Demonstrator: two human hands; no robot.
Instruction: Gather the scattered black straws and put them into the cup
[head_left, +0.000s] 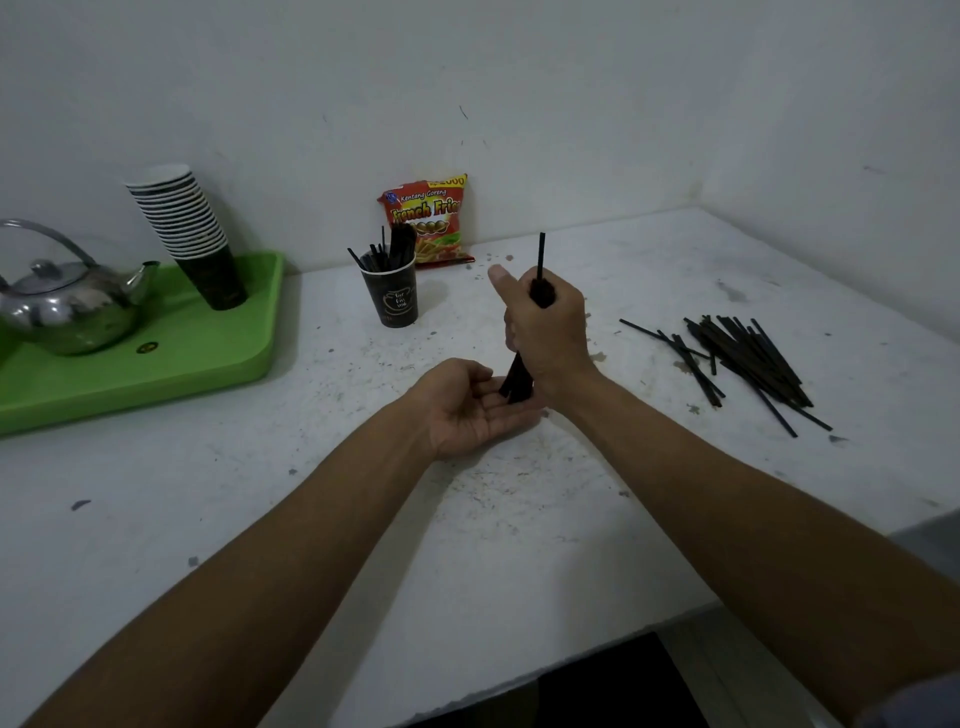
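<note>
White walls meet in a corner behind a scuffed white table (519, 519). At far left a green tray (208, 358) sits on the table, carrying a shiny metal teapot (67, 306) and, just beside it, a tall leaning stack of paper cups (192, 234). Right of the tray stands a single black cup (397, 299), upright, with several black straws already poking out of its mouth. Behind the cup, propped against the wall, is a red snack bag (431, 218) marked "French Fries".

Near the middle of the table the left hand (472, 410) lies palm up, fingers straight and relaxed, holding nothing in a grasp. The lower ends of a bundle (519, 382) of black straws rest on its fingers. The right hand (550, 332) is curled round that bundle above, gripping it upright, thumb pointing toward the cup; one straw sticks up well above the fist. How many straws the bundle holds is hard to tell, since the fist hides most of it.

Farther right, well apart from the hands, a loose pile (748, 358) of black straws lies flat on the table, mostly pointing the same slanted way, with a few strays at its left edge.
</note>
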